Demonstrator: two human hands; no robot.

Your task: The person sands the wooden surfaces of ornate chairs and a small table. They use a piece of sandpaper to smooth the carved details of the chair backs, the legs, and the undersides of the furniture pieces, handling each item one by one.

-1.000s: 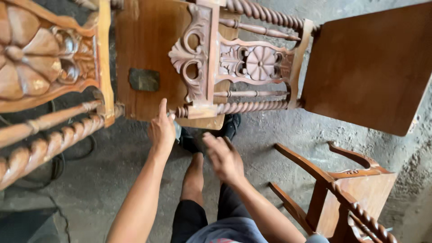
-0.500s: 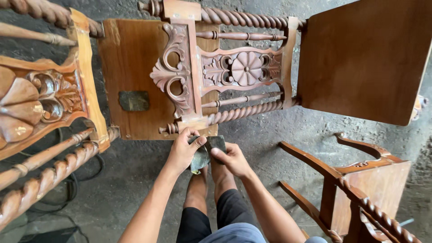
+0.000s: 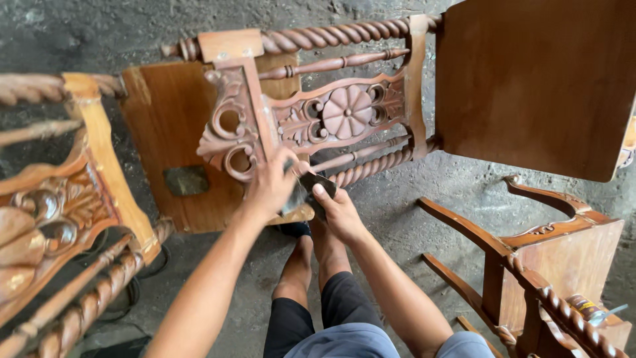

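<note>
Left hand point(image 3: 268, 189) and right hand point(image 3: 338, 211) fingers closed on a dark sanding block point(image 3: 306, 187) against the carved chair point(image 3: 318, 116).

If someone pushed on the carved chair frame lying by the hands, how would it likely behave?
The carved chair frame looks like solid wood, so probably stiff and fairly heavy. Its twisted spindles seem thin, perhaps the breakable part. The left hand rests on it, likely steadying it.

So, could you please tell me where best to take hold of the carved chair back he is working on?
Probably the twisted top rail, from above: it is round, bare and clear of both hands. The left hand and right hand crowd the lower edge around a dark pad.
</note>
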